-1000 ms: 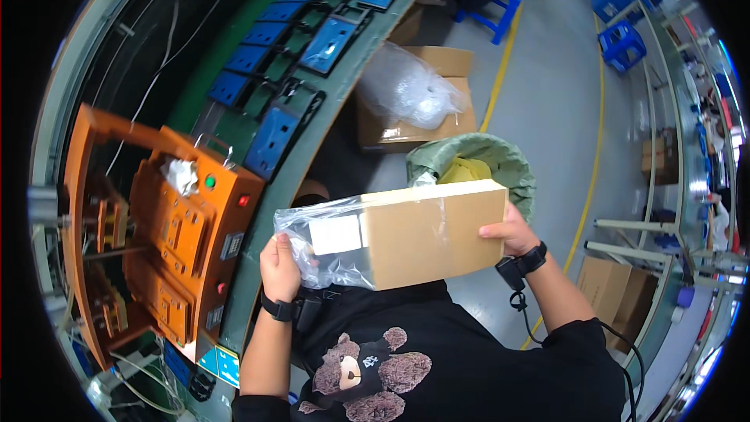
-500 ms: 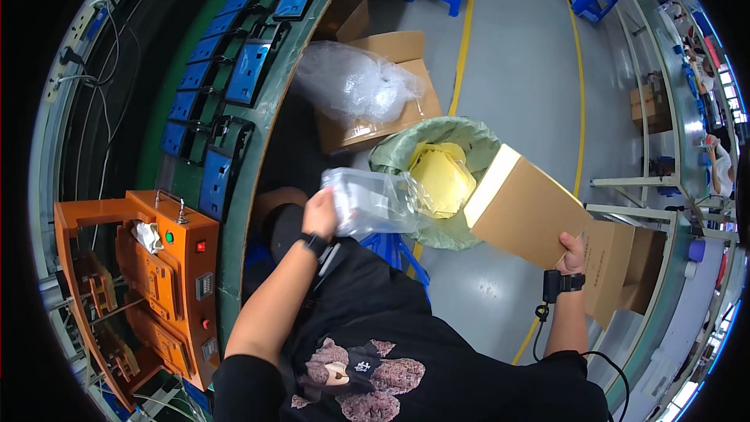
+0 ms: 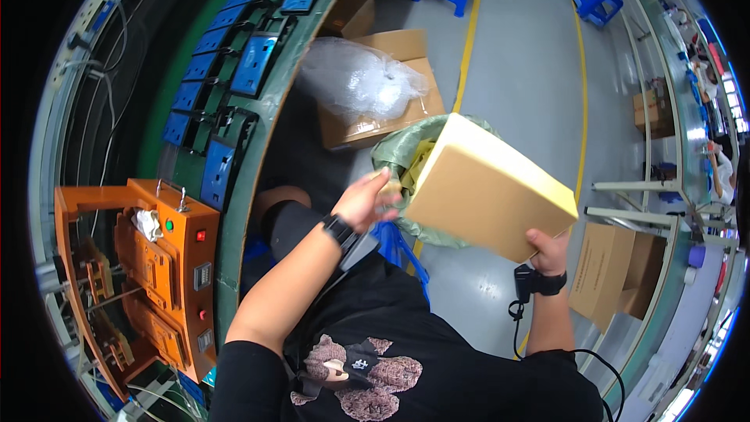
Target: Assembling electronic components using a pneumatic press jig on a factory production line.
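My right hand (image 3: 549, 252) grips the lower right corner of a thick rectangular block (image 3: 484, 199), with a brown cardboard-like broad side and a pale yellow edge; the thumb lies on the brown side. My left hand (image 3: 366, 202) is by the block's left end, fingers apart and slightly blurred, with nothing visible in it. Behind the block stands a bin lined with a green bag (image 3: 391, 148), its mouth mostly covered by the block. Some yellow sheets (image 3: 420, 162) show in the bin. The clear plastic bag is out of sight.
An open carton (image 3: 351, 134) with clear bubble wrap (image 3: 363, 86) stands beyond the bin. At left, an orange machine (image 3: 168, 266) is beside a green bench (image 3: 269, 133) bearing several blue-faced devices (image 3: 254, 62). A blue stool (image 3: 394, 254) and another carton (image 3: 601, 273) are near.
The clear plastic bag has left my left hand, which moved right toward the bin. My right hand has brought the block left, over the bin.
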Demonstrator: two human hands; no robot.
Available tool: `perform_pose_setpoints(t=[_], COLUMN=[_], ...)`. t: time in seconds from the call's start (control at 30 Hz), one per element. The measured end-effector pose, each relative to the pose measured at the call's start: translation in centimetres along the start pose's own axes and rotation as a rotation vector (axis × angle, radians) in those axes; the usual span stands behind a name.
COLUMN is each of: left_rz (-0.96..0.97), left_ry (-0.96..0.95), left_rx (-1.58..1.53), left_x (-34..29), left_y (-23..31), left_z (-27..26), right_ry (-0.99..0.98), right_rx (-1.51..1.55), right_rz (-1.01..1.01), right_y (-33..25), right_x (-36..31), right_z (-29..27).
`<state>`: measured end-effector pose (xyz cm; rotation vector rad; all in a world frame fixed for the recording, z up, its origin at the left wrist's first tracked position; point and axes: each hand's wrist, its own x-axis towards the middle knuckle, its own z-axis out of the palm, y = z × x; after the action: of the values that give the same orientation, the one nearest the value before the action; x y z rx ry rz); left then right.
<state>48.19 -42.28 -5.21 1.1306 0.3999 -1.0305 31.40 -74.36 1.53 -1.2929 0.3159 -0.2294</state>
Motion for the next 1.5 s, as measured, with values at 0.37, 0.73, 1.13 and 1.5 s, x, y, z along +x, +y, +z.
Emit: perform_pose_setpoints(t=[0.37, 0.73, 1.13, 1.5], left_rz=[0.309, 0.714, 0.805, 0.776], left_ry=[-0.498, 0.023, 0.309, 0.278], left_rx=[-0.779, -0.65, -0.527, -0.723], left_x=[-23.7, -30.9, -30.7, -30.3], left_y=[-6.4, -15.8, -18.2, -19.9], left_z=[-13.7, -15.3, -16.4, -17.1], right_ry=[-1.296, -1.083, -1.073, -0.57], right_rx=[-0.408, -0.531, -0.429, 0.147], right_rz=[-1.158, -0.255, 0.493, 0.663], right_y=[-5.3, 3.5, 6.9, 8.7], right_x=[0.3, 1.1, -2.3, 5.0], right_z=[23.7, 28.4, 33.0, 22.0])
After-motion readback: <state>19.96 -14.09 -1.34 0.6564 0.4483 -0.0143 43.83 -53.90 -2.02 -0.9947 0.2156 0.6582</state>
